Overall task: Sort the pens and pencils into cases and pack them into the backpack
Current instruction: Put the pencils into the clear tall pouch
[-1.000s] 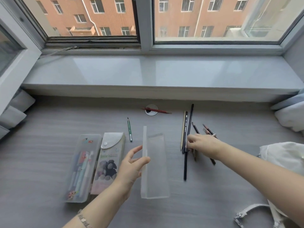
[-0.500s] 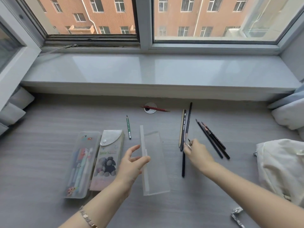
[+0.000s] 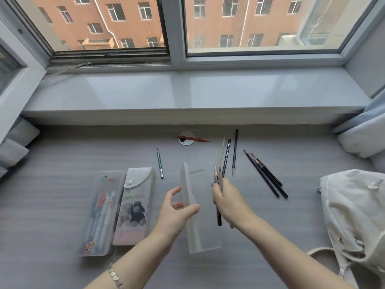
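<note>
Right hand (image 3: 228,200) now has pencil bunch (image 3: 225,159) lifted off desk (image 3: 62,163), fingers curled round it; hand hides their count. Left hand (image 3: 176,211) pinches raised lid (image 3: 187,184) of frosted case (image 3: 203,232). Three cases in all, with clear case (image 3: 100,213) and pouch case (image 3: 135,205). Loose on desk: green pencil (image 3: 160,163), red pencil (image 3: 195,139), black pencil (image 3: 234,153), three dark pencils (image 3: 264,174). Backpack (image 3: 354,215) far right.

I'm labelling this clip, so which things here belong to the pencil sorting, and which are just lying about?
Job: frosted clear plastic case, held by left hand; bundle of pencils in the grip of right hand; green pencil; red pencil; black pencils; clear box of pens; flap pouch with animal picture; cream fabric backpack.
Lying about: round cable grommet; white cushion; grey windowsill.
</note>
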{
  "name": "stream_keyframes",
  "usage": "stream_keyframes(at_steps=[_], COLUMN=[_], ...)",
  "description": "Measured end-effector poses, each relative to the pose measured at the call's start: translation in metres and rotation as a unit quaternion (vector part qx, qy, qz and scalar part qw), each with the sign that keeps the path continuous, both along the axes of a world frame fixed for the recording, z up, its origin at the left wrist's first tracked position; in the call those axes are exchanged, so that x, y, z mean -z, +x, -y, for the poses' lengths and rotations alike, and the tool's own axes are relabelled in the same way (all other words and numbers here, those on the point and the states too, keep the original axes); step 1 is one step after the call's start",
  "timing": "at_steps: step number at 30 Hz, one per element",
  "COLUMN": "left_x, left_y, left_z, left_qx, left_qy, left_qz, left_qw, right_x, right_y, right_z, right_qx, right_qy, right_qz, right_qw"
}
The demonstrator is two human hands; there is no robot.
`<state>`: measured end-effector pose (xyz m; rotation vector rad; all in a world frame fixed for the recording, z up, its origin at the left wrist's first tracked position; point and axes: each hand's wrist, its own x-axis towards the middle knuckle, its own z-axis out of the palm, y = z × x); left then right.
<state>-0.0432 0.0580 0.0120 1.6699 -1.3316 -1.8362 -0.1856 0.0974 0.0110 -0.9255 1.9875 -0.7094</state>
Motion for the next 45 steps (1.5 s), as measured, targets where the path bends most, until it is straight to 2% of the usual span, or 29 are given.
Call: stream_keyframes(at_steps=[5, 8, 10, 13, 15, 17, 20, 22, 29, 31, 33, 35, 37, 40, 43, 45], left_x=[-0.005, -0.006, -0.008, -0.013, -0.016, -0.018, -0.019, -0.018, -0.006, -0.007, -0.008, -0.009, -0.008, -0.007, -0.008, -0.009], left_y=[-0.016, -0.026, -0.033, -0.041, -0.047, -0.052, -0.056, -0.056, -0.041, -0.037, -0.033, -0.029, -0.025, -0.024, -0.025, -0.024], left_z=[-0.005, -0.002, 0.002, 0.009, 0.013, 0.014, 0.014, 0.013, 0.014, 0.012, 0.011, 0.008, 0.006, 0.003, -0.001, -0.003], left_qx=[0.025, 0.023, 0.024, 0.033, 0.036, 0.037, 0.034, 0.031, 0.013, 0.012, 0.011, 0.008, 0.006, 0.013, 0.017, 0.015], left_qy=[0.014, 0.016, 0.014, 0.004, 0.004, 0.007, 0.016, 0.022, 0.027, 0.027, 0.03, 0.032, 0.032, 0.029, 0.017, 0.004], left_qz=[-0.008, -0.014, -0.014, -0.007, -0.006, -0.008, -0.007, -0.004, 0.01, 0.01, 0.013, 0.018, 0.016, 0.01, -0.002, -0.013], left_qw=[1.0, 1.0, 1.0, 0.999, 0.999, 0.999, 0.999, 0.999, 1.0, 1.0, 0.999, 0.999, 0.999, 0.999, 1.0, 1.0], right_x=[-0.003, -0.008, -0.011, -0.008, 0.003, 0.018, 0.042, 0.054, 0.076, 0.074, 0.065, 0.05, 0.031, 0.014, 0.014, 0.018], right_y=[0.018, 0.013, -0.004, -0.05, -0.09, -0.123, -0.143, -0.141, -0.13, -0.134, -0.135, -0.123, -0.097, -0.045, -0.003, 0.016], right_z=[-0.004, -0.012, -0.014, -0.008, -0.001, 0.005, 0.009, 0.009, 0.01, 0.009, 0.009, 0.011, 0.013, 0.012, 0.008, 0.002], right_qx=[-0.092, -0.117, -0.097, -0.011, 0.047, 0.072, 0.028, -0.017, -0.05, -0.043, -0.006, 0.034, 0.075, 0.126, 0.125, 0.107], right_qy=[0.044, 0.034, -0.018, -0.081, -0.045, 0.041, 0.152, 0.177, 0.198, 0.187, 0.141, 0.065, -0.012, -0.103, -0.122, -0.131], right_qz=[-0.1, -0.123, -0.133, -0.186, -0.237, -0.268, -0.285, -0.312, -0.385, -0.345, -0.232, -0.156, -0.084, 0.102, 0.128, 0.075], right_qw=[0.99, 0.985, 0.986, 0.979, 0.969, 0.96, 0.946, 0.933, 0.9, 0.919, 0.962, 0.985, 0.994, 0.981, 0.976, 0.983])
